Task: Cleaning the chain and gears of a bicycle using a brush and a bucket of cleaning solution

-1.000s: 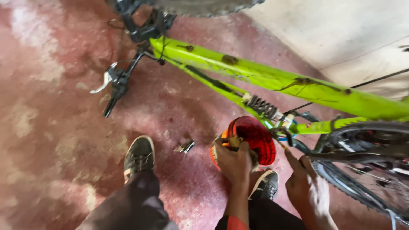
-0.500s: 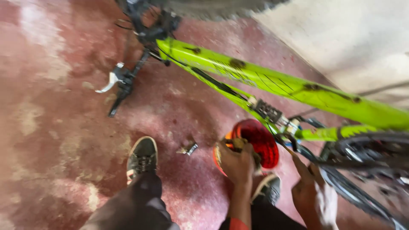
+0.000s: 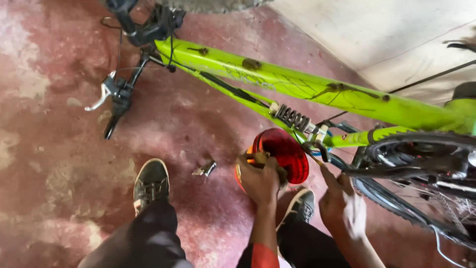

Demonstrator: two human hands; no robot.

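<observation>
A lime-green bicycle frame lies across the view, its rear wheel at the right. A coil spring sits at the middle of the frame. Below the spring is a red round disc with an orange rim. My left hand is closed on a grimy brown piece at the disc's near edge. My right hand reaches up with its fingers against the frame parts between the disc and the wheel. It is blurred, and whether it holds anything is unclear.
The handlebar with its brake lever rests on the stained red floor at the left. A small metal part lies on the floor by my left shoe. My right shoe is under the disc. A pale wall rises at the back right.
The view has shifted slightly down and to the right. My left hand stays at the red disc. My right hand has crept up towards the frame.
</observation>
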